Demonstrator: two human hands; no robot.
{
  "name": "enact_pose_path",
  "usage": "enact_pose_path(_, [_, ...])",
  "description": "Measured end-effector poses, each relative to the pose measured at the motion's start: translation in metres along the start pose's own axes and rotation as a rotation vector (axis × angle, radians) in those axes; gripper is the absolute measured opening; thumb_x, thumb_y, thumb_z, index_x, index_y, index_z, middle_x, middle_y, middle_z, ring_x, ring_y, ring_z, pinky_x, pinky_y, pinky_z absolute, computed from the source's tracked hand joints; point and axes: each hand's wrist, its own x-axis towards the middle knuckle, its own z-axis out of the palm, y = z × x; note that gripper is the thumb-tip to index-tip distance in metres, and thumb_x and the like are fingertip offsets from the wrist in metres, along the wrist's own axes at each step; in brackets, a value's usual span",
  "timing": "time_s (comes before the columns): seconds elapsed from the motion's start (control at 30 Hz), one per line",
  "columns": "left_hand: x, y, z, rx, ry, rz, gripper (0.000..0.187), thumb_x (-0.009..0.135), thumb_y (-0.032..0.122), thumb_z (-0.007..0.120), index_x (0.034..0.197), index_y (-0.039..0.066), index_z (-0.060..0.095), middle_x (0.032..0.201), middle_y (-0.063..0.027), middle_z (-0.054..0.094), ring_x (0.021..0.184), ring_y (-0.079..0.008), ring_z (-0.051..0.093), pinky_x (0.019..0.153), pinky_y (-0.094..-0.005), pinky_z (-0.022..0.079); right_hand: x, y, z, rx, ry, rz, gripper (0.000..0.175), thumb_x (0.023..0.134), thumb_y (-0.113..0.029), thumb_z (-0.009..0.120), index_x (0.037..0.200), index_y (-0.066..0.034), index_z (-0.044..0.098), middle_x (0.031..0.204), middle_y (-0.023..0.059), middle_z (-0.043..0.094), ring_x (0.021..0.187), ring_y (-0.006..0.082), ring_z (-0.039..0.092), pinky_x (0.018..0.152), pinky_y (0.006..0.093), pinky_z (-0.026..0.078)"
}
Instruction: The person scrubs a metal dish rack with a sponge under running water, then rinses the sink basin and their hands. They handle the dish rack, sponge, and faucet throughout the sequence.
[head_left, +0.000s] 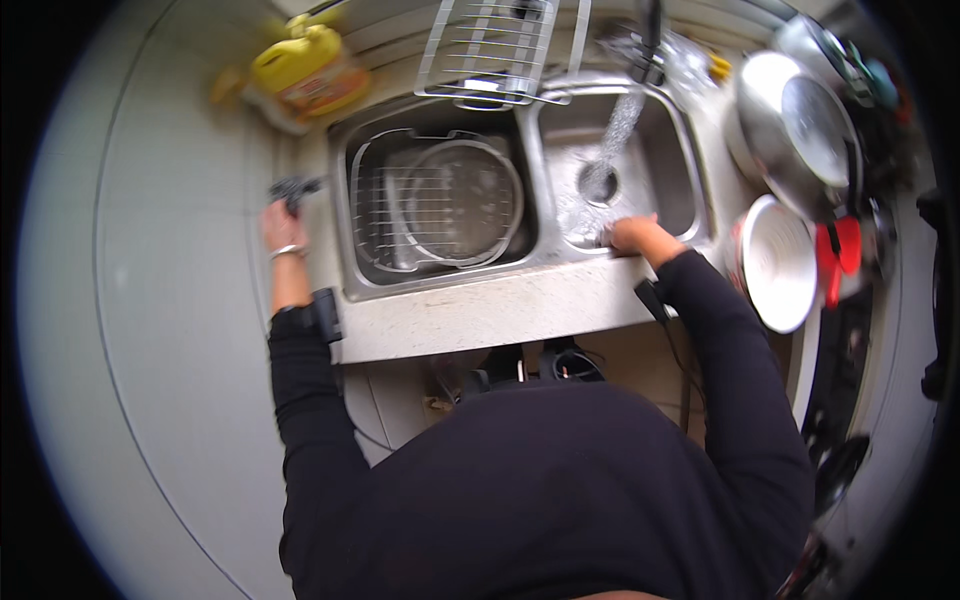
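On the narrow counter strip left of the double sink, my left hand (282, 229) has its fingers on a dark grey wad (294, 191), perhaps a scrubber or cloth; blur hides its exact kind. My right hand (634, 234) reaches over the front rim into the right basin (667, 165), its fingers low and blurred, so I cannot see whether they hold anything. Water runs from the faucet (651, 45) towards the drain (598, 184). In the left basin (442, 112) sit a wire rack (416, 202) and a round-rimmed vessel (517, 187), partly overlapping.
A metal wire rack (491, 49) stands behind the sink. A yellow jug (300, 60) is at back left, with clear plastic (682, 64) at back right. On the right are a large steel pot (795, 127), a white bowl (780, 262) and a red item (847, 247). A wall (180, 300) borders the left side.
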Motion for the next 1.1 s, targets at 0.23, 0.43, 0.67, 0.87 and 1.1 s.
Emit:
enact_pose_path(0.23, [-0.032, -0.025, -0.040, 1.752, -0.453, 0.697, 0.028, 0.066, 0.005, 0.055, 0.093, 0.006, 0.051, 0.120, -0.0146, 0.050, 0.111, -0.0301, 0.046, 0.093, -0.0449, 0.035, -0.001, -0.046, -0.031, 0.792, 0.148, 0.022, 0.054, 0.091, -0.046, 0.034, 0.123, -0.0042, 0.047, 0.116, 0.0138, 0.056, 0.105, 0.0279, 0.052, 0.092, 0.0367, 0.036])
enact_pose_path(0.43, [-0.044, -0.010, -0.029, 1.515, -0.461, 0.386, 0.016, 0.065, 0.010, 0.057, 0.080, 0.008, 0.052, 0.130, -0.0193, 0.041, 0.124, -0.0357, 0.033, 0.101, -0.0511, 0.024, -0.068, 0.040, -0.038, -0.023, -0.225, 0.395, 0.044, 0.087, -0.043, 0.045, 0.115, -0.0118, 0.058, 0.117, 0.0092, 0.057, 0.114, 0.0240, 0.047, 0.096, 0.0412, 0.032])
enact_pose_path(0.67, [-0.080, 0.013, 0.017, 1.386, -0.309, 0.687, 0.015, 0.067, 0.013, 0.059, 0.080, 0.010, 0.054, 0.134, -0.0181, 0.036, 0.127, -0.0358, 0.027, 0.101, -0.0553, 0.020, -0.041, 0.044, -0.053, 0.299, 0.221, 0.532, 0.029, 0.075, -0.025, 0.057, 0.091, -0.0030, 0.065, 0.098, 0.0125, 0.064, 0.092, 0.0279, 0.059, 0.078, 0.0386, 0.046])
enact_pose_path(0.87, [-0.161, 0.019, 0.184, 0.189, -0.818, -0.272, 0.017, 0.086, 0.017, 0.055, 0.094, 0.002, 0.059, 0.101, -0.0074, 0.060, 0.090, -0.0159, 0.057, 0.077, -0.0288, 0.048, -0.016, -0.045, -0.076, 1.953, 0.602, 0.144, 0.033, 0.075, -0.014, 0.053, 0.106, -0.0045, 0.054, 0.099, 0.0122, 0.057, 0.092, 0.0267, 0.057, 0.075, 0.0451, 0.050])
enact_pose_path(1.1, [-0.163, 0.022, 0.344, 0.438, -0.537, 0.582, 0.037, 0.073, 0.010, 0.054, 0.109, 0.000, 0.051, 0.102, -0.0193, 0.057, 0.101, -0.0323, 0.052, 0.086, -0.0408, 0.041, 0.016, -0.052, -0.105, 2.227, 0.900, 0.078, 0.023, 0.085, -0.021, 0.055, 0.107, -0.0143, 0.055, 0.094, 0.0018, 0.056, 0.087, 0.0166, 0.054, 0.074, 0.0386, 0.045])
